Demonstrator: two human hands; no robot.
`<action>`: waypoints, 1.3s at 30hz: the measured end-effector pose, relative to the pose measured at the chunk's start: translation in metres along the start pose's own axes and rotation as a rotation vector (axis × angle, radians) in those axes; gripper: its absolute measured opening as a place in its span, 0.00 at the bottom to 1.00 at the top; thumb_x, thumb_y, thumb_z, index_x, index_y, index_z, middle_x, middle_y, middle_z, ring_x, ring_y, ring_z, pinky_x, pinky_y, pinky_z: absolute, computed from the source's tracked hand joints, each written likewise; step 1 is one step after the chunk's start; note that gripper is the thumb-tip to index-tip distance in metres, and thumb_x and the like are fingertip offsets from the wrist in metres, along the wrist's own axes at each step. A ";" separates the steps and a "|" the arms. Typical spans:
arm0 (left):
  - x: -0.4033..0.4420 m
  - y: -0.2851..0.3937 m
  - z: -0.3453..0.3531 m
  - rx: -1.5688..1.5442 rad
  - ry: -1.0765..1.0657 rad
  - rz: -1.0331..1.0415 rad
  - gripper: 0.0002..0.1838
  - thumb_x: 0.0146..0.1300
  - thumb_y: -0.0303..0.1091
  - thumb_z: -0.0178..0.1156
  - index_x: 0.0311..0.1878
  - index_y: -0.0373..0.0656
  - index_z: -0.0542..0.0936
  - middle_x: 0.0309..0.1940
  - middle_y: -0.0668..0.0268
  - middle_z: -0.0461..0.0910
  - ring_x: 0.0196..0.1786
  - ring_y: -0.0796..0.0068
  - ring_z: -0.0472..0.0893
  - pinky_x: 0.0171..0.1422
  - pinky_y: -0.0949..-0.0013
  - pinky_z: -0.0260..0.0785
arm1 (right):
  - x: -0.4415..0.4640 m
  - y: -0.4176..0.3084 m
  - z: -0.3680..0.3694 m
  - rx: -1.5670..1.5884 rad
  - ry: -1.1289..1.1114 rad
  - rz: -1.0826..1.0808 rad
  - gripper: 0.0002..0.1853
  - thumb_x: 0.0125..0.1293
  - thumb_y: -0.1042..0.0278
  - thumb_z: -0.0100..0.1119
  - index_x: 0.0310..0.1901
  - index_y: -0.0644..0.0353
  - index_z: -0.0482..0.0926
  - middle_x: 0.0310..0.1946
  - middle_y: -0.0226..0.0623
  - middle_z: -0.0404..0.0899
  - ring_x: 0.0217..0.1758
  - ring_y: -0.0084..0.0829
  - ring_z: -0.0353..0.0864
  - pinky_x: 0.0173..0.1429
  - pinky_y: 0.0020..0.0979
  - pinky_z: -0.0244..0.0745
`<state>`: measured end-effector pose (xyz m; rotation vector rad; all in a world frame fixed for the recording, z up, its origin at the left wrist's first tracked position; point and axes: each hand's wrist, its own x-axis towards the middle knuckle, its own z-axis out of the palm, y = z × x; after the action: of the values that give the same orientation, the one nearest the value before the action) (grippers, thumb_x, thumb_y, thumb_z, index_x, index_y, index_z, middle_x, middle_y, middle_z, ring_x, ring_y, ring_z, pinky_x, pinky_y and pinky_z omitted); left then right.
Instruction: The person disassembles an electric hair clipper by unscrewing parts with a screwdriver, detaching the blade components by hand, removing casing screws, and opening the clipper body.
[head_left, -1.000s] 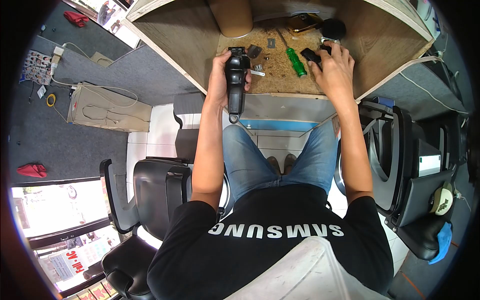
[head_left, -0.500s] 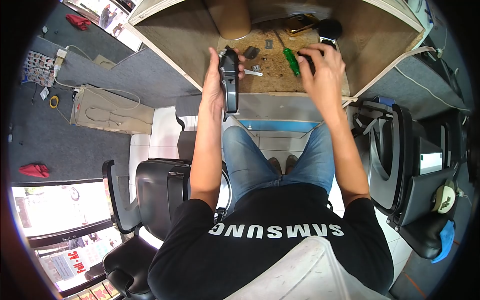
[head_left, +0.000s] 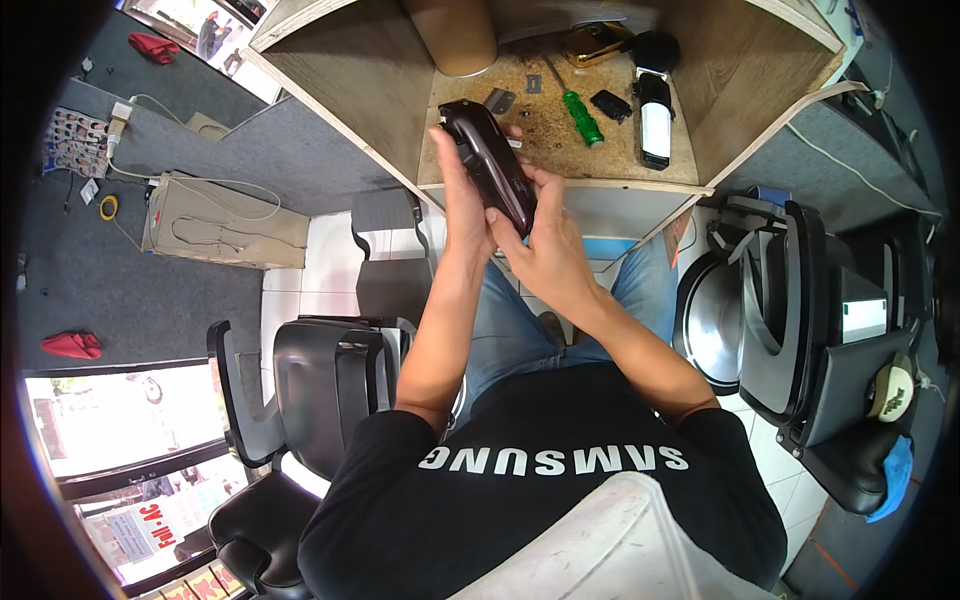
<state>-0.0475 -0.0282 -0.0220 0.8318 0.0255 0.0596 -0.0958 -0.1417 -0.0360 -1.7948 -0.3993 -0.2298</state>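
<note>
A glossy dark brown hair clipper (head_left: 492, 165) is held tilted in front of the shelf, between both of my hands. My left hand (head_left: 465, 205) supports it from the left and beneath, its fingertips partly hidden behind the body. Around the lower end close the fingers and thumb of my right hand (head_left: 548, 245). Behind the clipper, on the shelf board, lie a green-handled screwdriver (head_left: 580, 118), a small black piece (head_left: 611, 106), a dark flat plate (head_left: 499, 101) and a small grey metal plate (head_left: 534, 84).
A black-and-white device (head_left: 655, 125) lies at the shelf's right side. A brown cylinder (head_left: 455, 38) stands at the back left, and a gold-coloured object (head_left: 598, 42) at the back. Wooden side walls (head_left: 350, 90) enclose the shelf. Black salon chairs (head_left: 325, 385) flank me.
My right hand has moved from the right of the shelf, by the screwdriver, to the clipper's lower end. The clipper has turned and tilted, and the small black piece now shows on the shelf.
</note>
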 end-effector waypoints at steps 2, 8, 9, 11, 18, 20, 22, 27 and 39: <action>-0.005 -0.009 0.005 0.075 0.039 0.001 0.37 0.78 0.71 0.45 0.60 0.41 0.75 0.43 0.62 0.83 0.40 0.71 0.85 0.44 0.68 0.81 | 0.006 0.005 -0.006 -0.242 0.086 -0.126 0.30 0.71 0.60 0.69 0.61 0.72 0.67 0.48 0.61 0.84 0.49 0.57 0.88 0.51 0.48 0.82; 0.003 0.006 -0.018 -0.049 0.000 0.030 0.35 0.80 0.67 0.47 0.62 0.41 0.73 0.36 0.64 0.79 0.36 0.72 0.80 0.40 0.68 0.76 | 0.038 0.001 -0.057 -0.248 -0.018 -0.116 0.21 0.69 0.59 0.70 0.53 0.67 0.78 0.43 0.47 0.83 0.53 0.48 0.83 0.55 0.45 0.76; 0.004 0.008 -0.021 -0.075 -0.056 0.020 0.35 0.80 0.68 0.47 0.62 0.40 0.74 0.37 0.64 0.78 0.36 0.73 0.78 0.37 0.70 0.73 | 0.049 0.009 -0.065 -0.364 0.068 -0.165 0.19 0.69 0.59 0.70 0.51 0.66 0.79 0.42 0.47 0.83 0.51 0.47 0.82 0.54 0.45 0.75; 0.003 0.008 -0.027 -0.092 -0.130 -0.032 0.36 0.80 0.68 0.45 0.63 0.40 0.73 0.37 0.64 0.78 0.34 0.72 0.78 0.36 0.70 0.72 | 0.074 0.027 -0.076 -0.593 0.243 -0.262 0.15 0.70 0.60 0.69 0.48 0.64 0.82 0.39 0.45 0.81 0.47 0.46 0.81 0.51 0.45 0.74; 0.001 -0.002 -0.010 0.087 -0.105 -0.023 0.37 0.82 0.68 0.36 0.65 0.41 0.75 0.38 0.61 0.80 0.35 0.69 0.81 0.37 0.65 0.78 | 0.086 0.017 -0.063 -0.436 0.141 -0.306 0.17 0.70 0.59 0.69 0.48 0.67 0.84 0.38 0.43 0.82 0.42 0.43 0.83 0.48 0.42 0.77; 0.004 -0.007 -0.018 0.191 -0.136 0.008 0.36 0.83 0.66 0.36 0.63 0.40 0.76 0.42 0.60 0.82 0.37 0.69 0.83 0.39 0.64 0.80 | 0.079 -0.002 -0.054 -0.120 0.039 -0.148 0.20 0.69 0.57 0.71 0.50 0.69 0.84 0.39 0.43 0.82 0.38 0.40 0.85 0.45 0.39 0.79; 0.005 -0.015 -0.007 0.215 -0.036 0.087 0.37 0.83 0.65 0.36 0.63 0.39 0.77 0.43 0.60 0.83 0.38 0.70 0.84 0.40 0.64 0.80 | 0.074 -0.009 -0.049 -0.173 0.007 -0.170 0.22 0.68 0.56 0.72 0.51 0.69 0.84 0.38 0.42 0.83 0.35 0.38 0.85 0.42 0.38 0.80; 0.001 -0.009 -0.017 0.264 -0.073 0.057 0.34 0.83 0.64 0.41 0.54 0.37 0.76 0.33 0.60 0.82 0.28 0.72 0.83 0.31 0.65 0.80 | 0.072 -0.006 -0.046 -0.061 -0.052 -0.134 0.23 0.67 0.54 0.73 0.52 0.68 0.84 0.39 0.42 0.83 0.34 0.37 0.85 0.43 0.39 0.80; 0.034 0.033 -0.012 0.413 -0.149 -0.018 0.25 0.80 0.56 0.57 0.55 0.39 0.73 0.33 0.61 0.81 0.19 0.74 0.78 0.21 0.69 0.73 | 0.109 0.052 -0.063 -0.925 0.027 -0.031 0.15 0.70 0.65 0.62 0.46 0.72 0.81 0.41 0.58 0.86 0.42 0.56 0.89 0.48 0.49 0.83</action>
<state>-0.0160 0.0053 -0.0053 1.2473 -0.0976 -0.0265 0.0281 -0.1979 -0.0266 -2.6854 -0.3187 -0.5183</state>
